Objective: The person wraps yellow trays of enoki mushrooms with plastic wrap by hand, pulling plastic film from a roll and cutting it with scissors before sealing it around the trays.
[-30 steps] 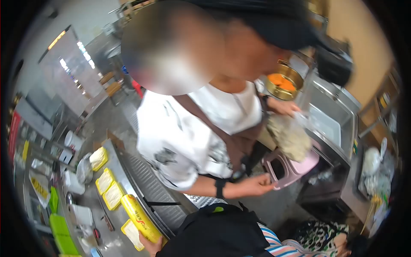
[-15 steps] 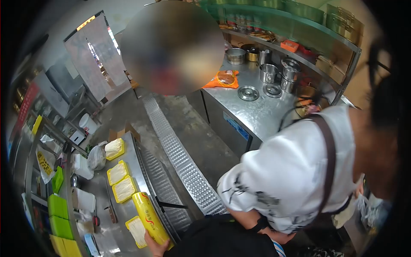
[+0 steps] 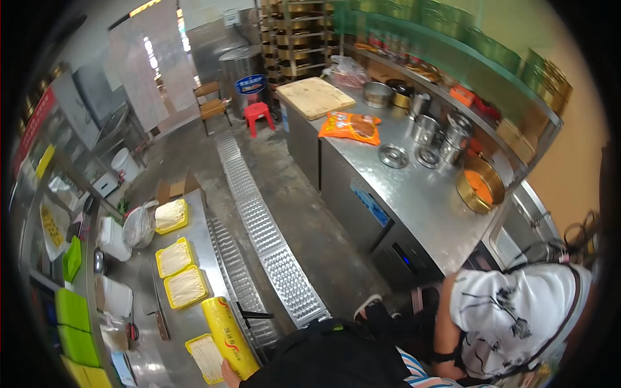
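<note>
At the bottom of the head view, my left hand (image 3: 231, 375) is closed against the lower end of a yellow roll (image 3: 229, 336) with red markings. Only part of that hand shows; the frame's lower edge cuts it off. Just left of the roll lies a yellow tray (image 3: 206, 359) of pale, strand-like food. Two more such trays, one (image 3: 185, 286) nearer and one (image 3: 174, 257) beyond it, stand side by side on the steel table (image 3: 145, 271). A fourth tray (image 3: 171, 215) sits at the far end. My right hand is out of view.
A knife (image 3: 162, 325) and a plastic bag (image 3: 139, 226) lie left of the trays. Across the aisle, a steel counter (image 3: 414, 194) holds pots, lids and an orange packet (image 3: 350, 127). A co-worker in a white top (image 3: 517, 317) bends low at the right. A red stool (image 3: 259, 118) stands farther back.
The co-worker, earlier close in front with a clear bag and a pink object, has moved right and lower. The counter and aisle have come into view. My left hand stays at the yellow roll.
</note>
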A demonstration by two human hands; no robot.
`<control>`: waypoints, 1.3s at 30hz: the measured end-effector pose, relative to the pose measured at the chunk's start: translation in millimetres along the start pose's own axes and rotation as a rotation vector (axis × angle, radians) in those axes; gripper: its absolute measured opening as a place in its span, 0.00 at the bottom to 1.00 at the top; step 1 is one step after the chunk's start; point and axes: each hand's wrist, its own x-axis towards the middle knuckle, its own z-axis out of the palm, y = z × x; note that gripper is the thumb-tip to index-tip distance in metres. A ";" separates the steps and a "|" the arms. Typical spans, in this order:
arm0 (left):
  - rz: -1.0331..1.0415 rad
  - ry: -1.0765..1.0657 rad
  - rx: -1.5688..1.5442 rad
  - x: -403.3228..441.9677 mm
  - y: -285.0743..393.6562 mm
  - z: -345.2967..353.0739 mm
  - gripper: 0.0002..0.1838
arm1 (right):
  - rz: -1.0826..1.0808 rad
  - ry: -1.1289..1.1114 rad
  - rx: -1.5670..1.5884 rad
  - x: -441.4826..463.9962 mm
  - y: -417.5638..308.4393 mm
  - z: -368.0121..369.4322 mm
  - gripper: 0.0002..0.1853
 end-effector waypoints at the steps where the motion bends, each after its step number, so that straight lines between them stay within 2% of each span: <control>1: -0.055 -0.023 -0.052 2.4 25.4 -5.2 0.27 | 0.006 0.006 -0.013 0.4 -7.6 -5.6 0.13; 2: -0.112 -0.044 -0.102 5.7 55.0 -12.2 0.26 | 0.008 0.017 -0.034 1.4 -17.2 -12.3 0.13; 3: -0.289 -0.081 -0.188 4.5 78.1 -16.8 0.26 | 0.007 0.023 -0.056 5.0 -29.0 -20.0 0.13; 6: -0.017 -0.197 0.075 -1.6 152.1 -61.6 0.27 | -0.016 0.043 -0.127 19.1 -81.6 -48.4 0.13; 7: -0.020 -0.255 0.088 5.2 176.2 -74.5 0.33 | -0.025 0.047 -0.154 25.8 -102.9 -56.9 0.13; 8: -0.073 -0.267 0.094 4.3 187.6 -79.2 0.34 | -0.054 0.047 -0.187 32.9 -123.6 -62.1 0.13; 10: -0.151 -0.263 0.096 3.6 192.3 -84.1 0.36 | -0.083 0.046 -0.231 42.2 -171.0 -70.6 0.13; 15: -0.144 -0.297 0.026 11.2 211.6 -99.1 0.37 | -0.179 -0.018 -0.374 68.1 -293.5 -70.4 0.13; 19: -0.225 -0.343 -0.008 21.7 230.6 -115.3 0.46 | -0.212 -0.120 -0.560 102.0 -399.9 -59.5 0.12; 20: -0.271 -0.358 -0.011 21.5 233.2 -116.2 0.51 | -0.208 -0.146 -0.621 111.5 -429.1 -55.3 0.12; 21: -0.360 -0.305 -0.009 26.0 244.2 -118.4 0.51 | -0.201 -0.171 -0.679 121.0 -459.8 -53.4 0.12; 23: -0.391 -0.394 0.075 40.4 264.1 -132.5 0.53 | -0.180 -0.211 -0.794 139.6 -517.8 -46.1 0.12; 27: -0.578 -0.321 0.242 41.3 295.6 -131.4 0.52 | -0.140 -0.261 -0.981 175.0 -638.9 -18.4 0.12; 30: -0.688 -0.289 0.412 43.9 316.0 -126.2 0.49 | -0.148 -0.319 -0.970 209.0 -725.1 12.6 0.12; 31: -0.715 -0.248 0.445 42.2 320.9 -124.9 0.48 | -0.179 -0.383 -0.945 199.7 -748.3 33.5 0.12; 33: -0.774 -0.183 0.493 37.7 326.7 -119.3 0.47 | -0.318 -0.595 -0.934 117.7 -773.7 104.0 0.09; 34: -0.823 -0.109 0.500 33.5 329.2 -115.0 0.47 | -0.440 -0.781 -0.880 66.7 -779.9 143.4 0.07; 36: -0.883 -0.021 0.529 31.8 336.7 -114.8 0.47 | -0.580 -0.936 -0.960 1.3 -767.6 198.3 0.03; 39: -0.948 0.084 0.542 26.4 338.5 -115.3 0.49 | -0.716 -1.219 -1.143 -72.9 -730.4 253.8 0.07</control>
